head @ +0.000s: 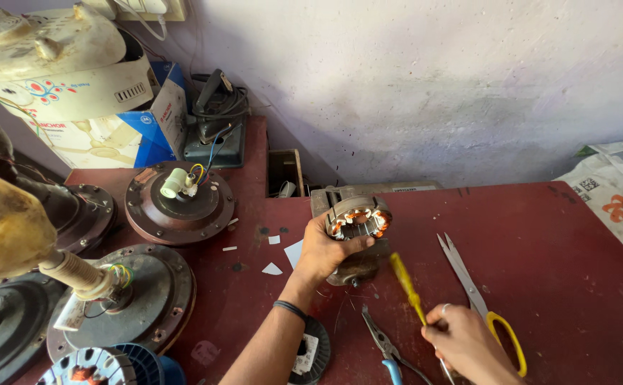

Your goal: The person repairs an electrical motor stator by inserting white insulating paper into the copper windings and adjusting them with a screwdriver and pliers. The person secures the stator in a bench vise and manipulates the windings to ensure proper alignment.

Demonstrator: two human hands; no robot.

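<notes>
A: Start at the far left of the red workbench (554, 235). What sits there?

B: Three round ceiling fan motor housings. The one farthest back (179, 203), well to the left of the motor stator (358, 216), has a white cap and coloured wires on top. A larger housing (122, 303) lies nearer the camera with a cream shaft rising from it. Behind them, against the wall, stands a blue and white carton (151, 117) with a cream fan body resting on it.

A: And the stator itself?

B: It is near the middle of the bench, a ring of steel laminations with copper windings. The left hand (323, 251) is wrapped around its left side, fingers curled closed over the edge, holding it tilted above the bench. A dark band circles that wrist. Small white paper scraps (272, 269) lie just left of the hand.

A: What is right of the stator?

B: Below and to its right, the right hand (465, 342) is closed around a yellow-handled screwdriver (405, 285), whose shaft points up toward the stator without touching it. Blue-handled pliers (383, 342) lie just left of that hand. Yellow-handled scissors (479, 299) lie right of the stator, partly under the right hand. Newspaper (614, 199) covers the far right edge.
</notes>
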